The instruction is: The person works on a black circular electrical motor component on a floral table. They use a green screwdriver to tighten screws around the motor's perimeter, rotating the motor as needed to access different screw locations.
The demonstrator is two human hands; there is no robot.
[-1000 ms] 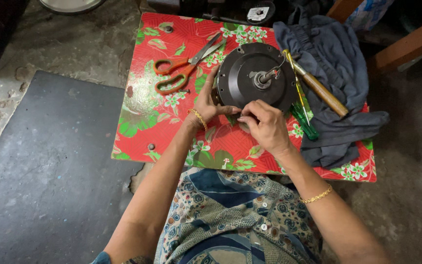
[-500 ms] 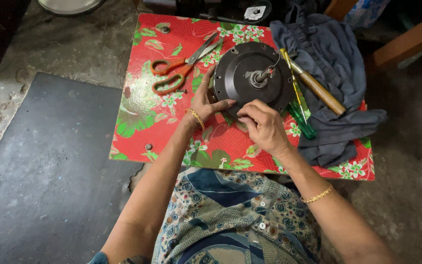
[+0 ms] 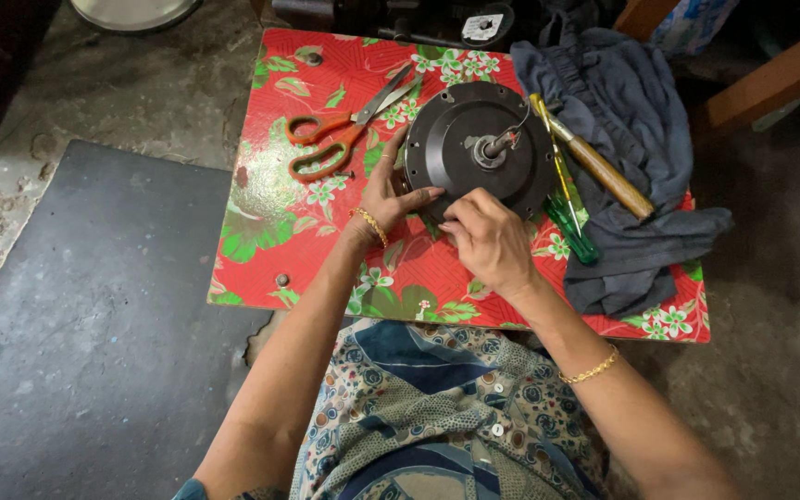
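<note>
On the low red floral table (image 3: 261, 231), brace the black motor disc (image 3: 479, 148) with your left hand (image 3: 386, 199) closed on its rim while your right hand (image 3: 488, 236) pinches at the near edge, grip tight, working slowly.

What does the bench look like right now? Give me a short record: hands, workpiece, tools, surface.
left hand: on the left rim of the motor housing, thumb on its face
right hand: fingertips at the housing's near edge
motor housing: round, dark, shaft up, wire at the hub
scissors: orange handles, lying left of the housing
screwdrivers: green and wooden-handled, to its right
cloth: grey, under the tools
table: red floral cover
</note>
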